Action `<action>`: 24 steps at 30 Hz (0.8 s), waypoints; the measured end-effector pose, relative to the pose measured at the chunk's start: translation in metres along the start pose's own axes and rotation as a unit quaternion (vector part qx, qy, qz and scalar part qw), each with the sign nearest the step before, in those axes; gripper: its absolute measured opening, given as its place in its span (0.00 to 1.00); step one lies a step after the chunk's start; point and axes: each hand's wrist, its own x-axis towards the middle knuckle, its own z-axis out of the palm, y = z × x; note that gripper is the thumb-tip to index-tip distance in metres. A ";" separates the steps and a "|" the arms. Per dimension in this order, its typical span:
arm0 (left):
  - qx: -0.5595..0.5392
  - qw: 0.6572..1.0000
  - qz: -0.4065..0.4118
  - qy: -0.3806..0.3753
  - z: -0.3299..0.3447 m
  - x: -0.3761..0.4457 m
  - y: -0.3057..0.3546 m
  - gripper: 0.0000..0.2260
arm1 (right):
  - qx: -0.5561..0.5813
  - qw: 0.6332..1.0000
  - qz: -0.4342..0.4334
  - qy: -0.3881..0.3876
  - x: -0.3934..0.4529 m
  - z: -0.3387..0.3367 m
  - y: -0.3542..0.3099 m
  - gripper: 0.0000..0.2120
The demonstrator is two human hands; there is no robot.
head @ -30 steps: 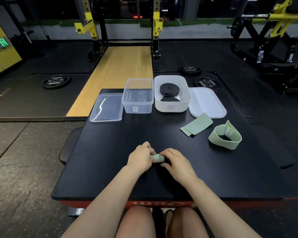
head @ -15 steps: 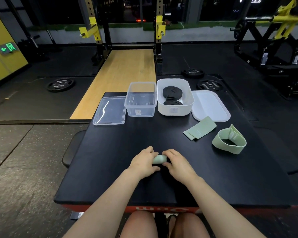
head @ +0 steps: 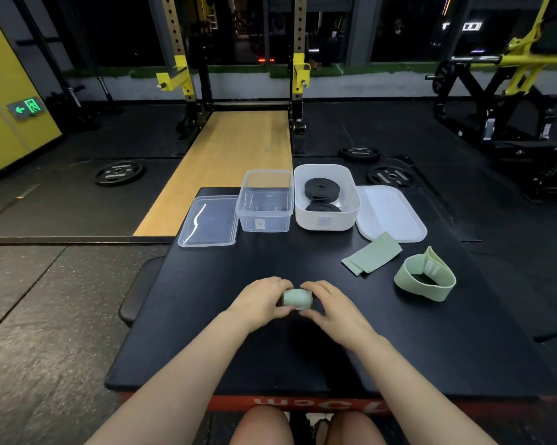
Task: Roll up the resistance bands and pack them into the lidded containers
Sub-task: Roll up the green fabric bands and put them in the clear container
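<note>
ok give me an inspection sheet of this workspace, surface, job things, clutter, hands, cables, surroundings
Surface: black padded table, red edge nearest the person.
Job's things: rolled green band held between both hands; flat folded green band and open green loop band lie to the right; clear container holds no band, clear lid beside it on its left; white container holds black rolled bands, white lid to its right.
Clutter: nothing seen.
Hands: left hand and right hand both grip the roll.
Cables: nothing seen.
Surroundings: gym floor, weight plate, yellow rack, wooden platform.
</note>
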 end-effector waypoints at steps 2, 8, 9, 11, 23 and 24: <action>-0.015 1.000 0.008 0.002 -0.006 -0.002 0.001 0.13 | -0.003 1.000 -0.014 0.019 0.002 -0.003 -0.004 0.18; -0.049 0.998 0.024 -0.021 -0.023 -0.012 -0.002 0.12 | 0.013 0.998 -0.023 0.051 0.002 -0.009 -0.015 0.14; -0.045 0.998 0.025 -0.025 -0.026 -0.014 -0.002 0.13 | 0.014 0.998 -0.027 0.049 0.001 -0.010 -0.018 0.14; -0.029 0.999 0.026 -0.025 -0.030 -0.017 0.000 0.13 | 0.017 0.998 -0.034 0.045 -0.001 -0.010 -0.022 0.13; 0.022 0.999 0.014 0.036 -0.055 -0.012 -0.017 0.11 | 0.037 0.998 -0.022 0.037 0.034 -0.014 -0.046 0.20; 0.023 0.999 0.013 0.039 -0.058 -0.009 -0.021 0.11 | 0.041 0.998 -0.024 0.028 0.040 -0.014 -0.046 0.22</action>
